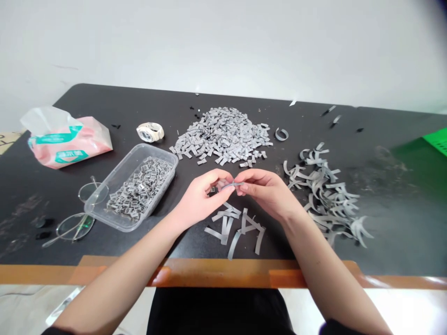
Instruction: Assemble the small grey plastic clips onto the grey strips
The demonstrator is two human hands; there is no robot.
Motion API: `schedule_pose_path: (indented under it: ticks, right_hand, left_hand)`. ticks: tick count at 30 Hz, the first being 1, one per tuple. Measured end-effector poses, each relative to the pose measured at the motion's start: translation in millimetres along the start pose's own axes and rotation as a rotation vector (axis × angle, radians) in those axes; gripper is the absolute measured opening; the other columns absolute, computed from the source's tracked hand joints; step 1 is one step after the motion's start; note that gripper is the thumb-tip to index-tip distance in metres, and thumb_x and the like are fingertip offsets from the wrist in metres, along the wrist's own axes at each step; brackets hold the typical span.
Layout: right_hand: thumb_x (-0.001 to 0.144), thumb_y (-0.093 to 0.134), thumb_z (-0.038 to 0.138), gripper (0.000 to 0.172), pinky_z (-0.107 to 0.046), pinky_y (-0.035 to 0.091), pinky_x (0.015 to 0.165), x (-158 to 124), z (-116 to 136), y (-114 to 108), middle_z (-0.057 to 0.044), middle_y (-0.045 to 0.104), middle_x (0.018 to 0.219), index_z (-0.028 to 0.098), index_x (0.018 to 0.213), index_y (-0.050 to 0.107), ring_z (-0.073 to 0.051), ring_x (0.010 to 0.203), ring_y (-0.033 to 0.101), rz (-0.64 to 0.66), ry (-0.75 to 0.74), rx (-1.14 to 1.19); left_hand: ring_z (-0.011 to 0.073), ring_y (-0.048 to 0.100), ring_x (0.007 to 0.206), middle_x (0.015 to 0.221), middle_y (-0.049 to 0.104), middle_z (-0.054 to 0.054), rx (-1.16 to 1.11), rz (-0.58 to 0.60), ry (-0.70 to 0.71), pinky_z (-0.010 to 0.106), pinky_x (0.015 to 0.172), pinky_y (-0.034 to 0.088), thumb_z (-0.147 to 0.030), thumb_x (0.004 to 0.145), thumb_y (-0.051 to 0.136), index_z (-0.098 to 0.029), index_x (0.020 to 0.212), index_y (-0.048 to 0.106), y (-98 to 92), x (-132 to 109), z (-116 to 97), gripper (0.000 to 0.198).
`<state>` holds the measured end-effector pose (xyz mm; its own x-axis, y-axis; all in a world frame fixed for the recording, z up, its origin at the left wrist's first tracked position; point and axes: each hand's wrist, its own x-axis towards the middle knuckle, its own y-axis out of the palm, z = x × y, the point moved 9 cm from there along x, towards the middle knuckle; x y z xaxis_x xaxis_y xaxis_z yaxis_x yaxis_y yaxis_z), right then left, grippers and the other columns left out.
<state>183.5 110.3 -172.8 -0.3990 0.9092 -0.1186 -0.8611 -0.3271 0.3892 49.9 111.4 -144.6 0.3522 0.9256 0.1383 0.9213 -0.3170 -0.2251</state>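
Above the front middle of the black table, my two hands meet at a short grey strip [239, 184]. Thumb and fingers of my left hand [202, 194] pinch its left part. My right hand [268, 190] grips the right end between thumb and forefinger. A small piece, perhaps a metal buckle, shows within the left fingers, too small to make out surely. Just below the hands lie several loose grey strips [226, 225]. Behind them rises a heap of small folded grey strip pieces [226, 132]. To the right spreads a pile of curved grey strips [323, 190].
At left stands a clear plastic tub [128, 163] holding small metal buckles [141, 188]. Eyeglasses [75, 226] lie partly behind it. A white watch [150, 132] and a pink tissue pack [75, 142] sit farther back. One curled strip [281, 135] lies beside the heap.
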Motion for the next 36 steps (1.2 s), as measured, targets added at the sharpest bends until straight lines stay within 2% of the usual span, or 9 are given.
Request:
schedule_pose_path:
  ticks: [2,4,9,11,16,21,27,32,36]
  right_hand:
    - [0.079,0.088,0.028,0.010,-0.024,0.054,0.077,0.8,-0.4,-0.2,0.001,0.075,0.075,0.025,0.087,0.084,-0.010,0.071,0.066,-0.026,-0.019,0.027]
    - [0.078,0.088,0.034,0.014,-0.026,0.054,0.074,1.3,-1.7,1.3,0.000,0.076,0.075,0.024,0.085,0.084,-0.012,0.069,0.066,-0.029,-0.011,0.046]
    - [0.080,0.086,0.038,0.019,-0.027,0.053,0.068,-2.1,-2.5,11.5,-0.003,0.076,0.077,0.020,0.081,0.081,-0.013,0.069,0.068,0.091,0.060,0.043]
    - [0.079,0.087,0.035,0.017,-0.026,0.054,0.066,-4.2,-2.6,11.1,-0.003,0.076,0.074,0.019,0.081,0.081,-0.013,0.067,0.068,0.095,0.089,0.044]
    - [0.072,0.092,0.026,0.017,-0.022,0.050,0.054,-5.5,0.4,7.5,0.001,0.071,0.063,0.019,0.082,0.080,-0.010,0.056,0.062,0.019,0.087,0.093]
    - [0.068,0.094,0.023,0.024,-0.021,0.049,0.052,-4.4,2.7,5.4,0.003,0.069,0.063,0.019,0.082,0.075,-0.009,0.054,0.060,-0.035,0.075,0.039]
    - [0.068,0.093,0.021,0.023,-0.022,0.053,0.057,-4.7,8.3,0.1,0.003,0.070,0.064,0.017,0.078,0.073,-0.009,0.055,0.062,-0.112,0.004,-0.100]
    - [0.062,0.095,0.028,0.031,-0.028,0.062,0.062,-6.0,-5.8,-7.5,-0.002,0.076,0.067,0.016,0.082,0.074,-0.015,0.058,0.072,-0.293,0.105,-0.064]
    - [0.066,0.090,0.027,0.031,-0.033,0.064,0.075,-10.2,-10.5,-9.6,-0.003,0.079,0.076,0.017,0.092,0.076,-0.017,0.069,0.075,-0.386,0.133,-0.118]
  left_hand:
    - [0.0134,0.063,0.071,0.078,0.067,0.001,-0.138,0.016,-0.060,0.026,0.068,0.053,-0.026,0.085,0.067,-0.018,0.095,0.065,3.6,-0.1,3.4,0.013]
    - [0.0126,0.062,0.067,0.074,0.066,-0.001,-0.249,0.028,-0.106,0.024,0.064,0.052,-0.027,0.084,0.071,-0.018,0.093,0.065,7.2,-0.3,6.3,0.014]
    - [0.0140,0.068,0.068,0.075,0.069,0.001,-0.438,0.059,-0.129,0.026,0.066,0.055,-0.028,0.082,0.075,-0.018,0.090,0.063,12.4,-1.9,5.5,0.017]
    - [0.0147,0.068,0.068,0.076,0.070,0.001,-0.430,0.067,-0.142,0.027,0.064,0.055,-0.029,0.081,0.076,-0.018,0.089,0.063,12.3,-3.4,4.7,0.019]
    - [0.0106,0.058,0.062,0.076,0.064,0.000,-0.286,0.082,-0.145,0.023,0.055,0.047,-0.024,0.081,0.071,-0.017,0.092,0.065,10.4,-5.9,0.6,0.014]
    - [0.0123,0.062,0.069,0.082,0.067,0.002,-0.229,0.068,-0.100,0.024,0.063,0.052,-0.025,0.084,0.068,-0.017,0.095,0.066,10.6,-6.1,-2.6,0.014]
    - [0.0142,0.066,0.074,0.085,0.072,0.002,0.138,0.063,0.077,0.026,0.070,0.052,-0.023,0.090,0.061,-0.018,0.093,0.068,3.8,-5.0,-20.2,0.009]
    - [0.0163,0.067,0.081,0.090,0.072,0.002,0.600,0.094,0.249,0.028,0.076,0.051,-0.019,0.095,0.055,-0.019,0.096,0.065,9.4,-7.1,-26.9,0.010]
    - [0.0188,0.064,0.077,0.088,0.072,0.005,0.896,0.066,0.365,0.031,0.074,0.048,-0.019,0.098,0.051,-0.017,0.097,0.064,18.5,-10.4,-24.5,0.013]
